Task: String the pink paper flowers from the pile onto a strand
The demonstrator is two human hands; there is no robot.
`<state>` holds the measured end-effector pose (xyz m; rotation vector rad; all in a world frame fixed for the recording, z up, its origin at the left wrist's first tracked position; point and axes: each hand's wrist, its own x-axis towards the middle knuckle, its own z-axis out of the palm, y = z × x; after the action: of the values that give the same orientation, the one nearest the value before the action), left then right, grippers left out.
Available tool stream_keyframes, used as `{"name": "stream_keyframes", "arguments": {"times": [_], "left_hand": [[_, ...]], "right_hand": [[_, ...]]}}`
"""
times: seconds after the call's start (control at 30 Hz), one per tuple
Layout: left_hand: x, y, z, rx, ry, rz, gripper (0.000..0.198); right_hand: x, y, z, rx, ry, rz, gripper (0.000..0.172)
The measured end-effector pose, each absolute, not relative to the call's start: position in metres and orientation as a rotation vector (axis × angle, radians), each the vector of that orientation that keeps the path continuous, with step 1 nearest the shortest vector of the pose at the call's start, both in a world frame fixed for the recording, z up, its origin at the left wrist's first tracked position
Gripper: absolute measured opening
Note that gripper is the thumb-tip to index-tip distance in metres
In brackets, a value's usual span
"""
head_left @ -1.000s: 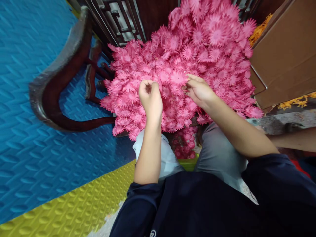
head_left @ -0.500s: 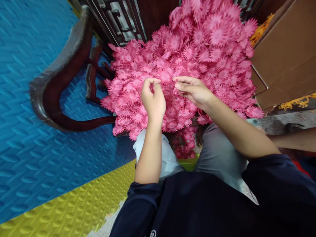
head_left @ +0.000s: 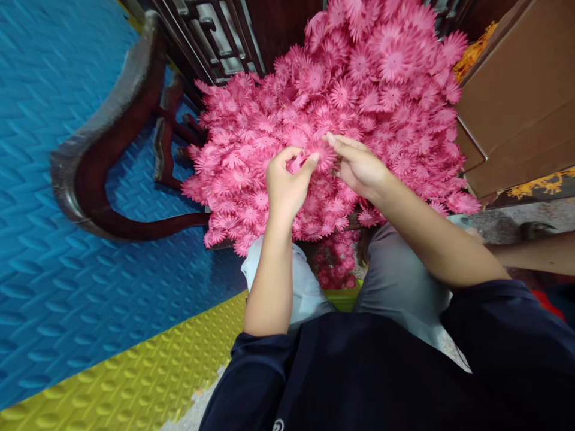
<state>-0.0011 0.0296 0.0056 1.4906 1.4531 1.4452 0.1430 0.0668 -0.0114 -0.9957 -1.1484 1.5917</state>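
Both hands are over a big heap of pink artificial flowers (head_left: 256, 143), with many-petalled round heads. My left hand (head_left: 287, 182) curls its thumb and forefinger around pink petals. Its thumb tip touches a pink flower (head_left: 324, 157) in the gap between the hands. On the other side, my right hand (head_left: 359, 167) has its thumb and forefinger pressed together just above that flower, its other fingers curled beneath. What the right fingertips pinch is too small to make out against the pink heap.
A dark carved wooden chair arm (head_left: 108, 221) curves at the left, over blue textured matting (head_left: 40, 287) with a yellow strip (head_left: 135, 365). A cardboard box (head_left: 521, 102) with orange-yellow pieces (head_left: 539, 184) stands right. More pink flowers (head_left: 335, 257) lie between my knees. Another person's forearm (head_left: 534, 253) reaches in.
My left hand has shifted slightly right, with its thumb stretched toward the right hand. The right fingertips have moved a little up and right, and the hands are closer together.
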Motion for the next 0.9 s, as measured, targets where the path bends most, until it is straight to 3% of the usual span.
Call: {"name": "stream_keyframes", "arguments": {"times": [0.23,0.7,0.9], "left_hand": [[0.0,0.031,0.006,1.325,1.381,1.512,0.012],[0.001,0.028,0.01,1.113,1.248,1.438,0.046],[0.004,0.027,0.013,1.075,1.26,1.436,0.047]], "right_hand": [[0.139,0.058,0.003,-0.989,-1.176,1.649,0.056],[0.135,0.055,0.003,-0.928,-1.212,1.587,0.042],[0.134,0.055,0.001,-0.894,-1.272,1.597,0.042]]}}
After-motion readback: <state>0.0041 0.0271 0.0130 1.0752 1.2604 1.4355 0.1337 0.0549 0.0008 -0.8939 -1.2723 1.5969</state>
